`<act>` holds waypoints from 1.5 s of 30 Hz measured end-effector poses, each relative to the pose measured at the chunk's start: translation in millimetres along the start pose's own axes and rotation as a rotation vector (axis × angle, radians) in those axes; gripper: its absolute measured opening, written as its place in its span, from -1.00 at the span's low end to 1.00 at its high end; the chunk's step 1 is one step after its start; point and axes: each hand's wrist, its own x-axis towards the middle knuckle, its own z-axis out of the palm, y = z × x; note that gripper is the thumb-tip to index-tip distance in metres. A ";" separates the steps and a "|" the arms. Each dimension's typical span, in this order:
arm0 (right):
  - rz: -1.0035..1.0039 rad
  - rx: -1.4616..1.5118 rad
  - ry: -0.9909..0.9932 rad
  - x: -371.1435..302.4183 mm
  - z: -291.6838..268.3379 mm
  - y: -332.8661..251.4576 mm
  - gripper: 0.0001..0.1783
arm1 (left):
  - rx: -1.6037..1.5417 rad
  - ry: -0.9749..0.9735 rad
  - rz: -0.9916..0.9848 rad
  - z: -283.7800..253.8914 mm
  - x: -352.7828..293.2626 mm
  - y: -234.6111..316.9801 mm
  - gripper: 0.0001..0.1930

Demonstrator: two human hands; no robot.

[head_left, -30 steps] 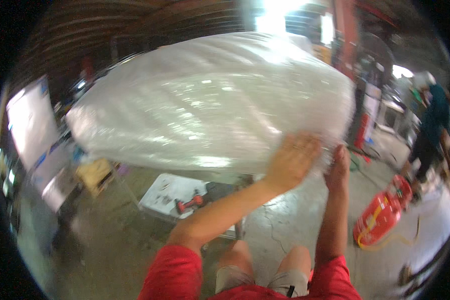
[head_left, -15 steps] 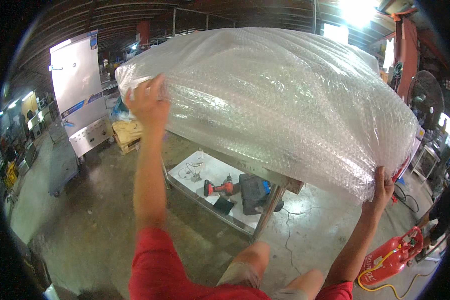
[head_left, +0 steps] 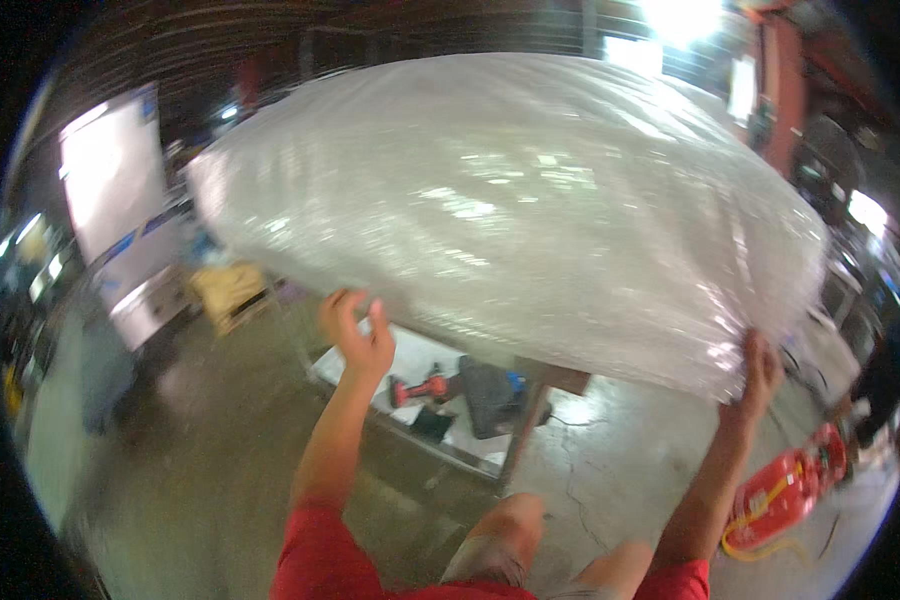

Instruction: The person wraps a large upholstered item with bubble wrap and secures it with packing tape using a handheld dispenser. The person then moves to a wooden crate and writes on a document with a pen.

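The right hand (head_left: 760,372), at frame right, grips bubble wrap (head_left: 450,200) best held taut so the empty, loosely spread left hand (head_left: 358,335), left of centre, can smooth it.

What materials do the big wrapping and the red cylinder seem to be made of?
Wrapping: translucent, glossy plastic, probably bubble wrap, judging by creases and scattered highlights. Red cylinder: probably painted metal, given its smooth, rounded body; blur leaves this open.

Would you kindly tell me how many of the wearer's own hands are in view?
2: the left hand, loosely open, is by the lower edge of the plastic-wrapped bundle; the right hand grips its lower right corner. Part of the right hand may be hidden.
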 end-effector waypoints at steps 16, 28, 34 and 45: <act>-0.151 -0.417 -0.218 -27.4 11.7 -95.2 -0.78 | -0.319 -0.927 0.530 126.6 -42.3 249.4 -0.52; -0.449 -0.603 -0.208 1.2 3.0 -34.2 -0.80 | -0.625 -0.711 0.444 36.8 -44.0 299.9 -0.53; -0.283 -0.612 -0.296 3.7 11.1 -41.0 -0.75 | -0.025 -0.697 0.532 117.8 -49.5 285.3 -0.26; 1.163 -1.382 0.122 -292.0 -321.3 81.6 -0.46 | -0.081 -0.271 0.790 145.9 -48.7 263.4 -0.37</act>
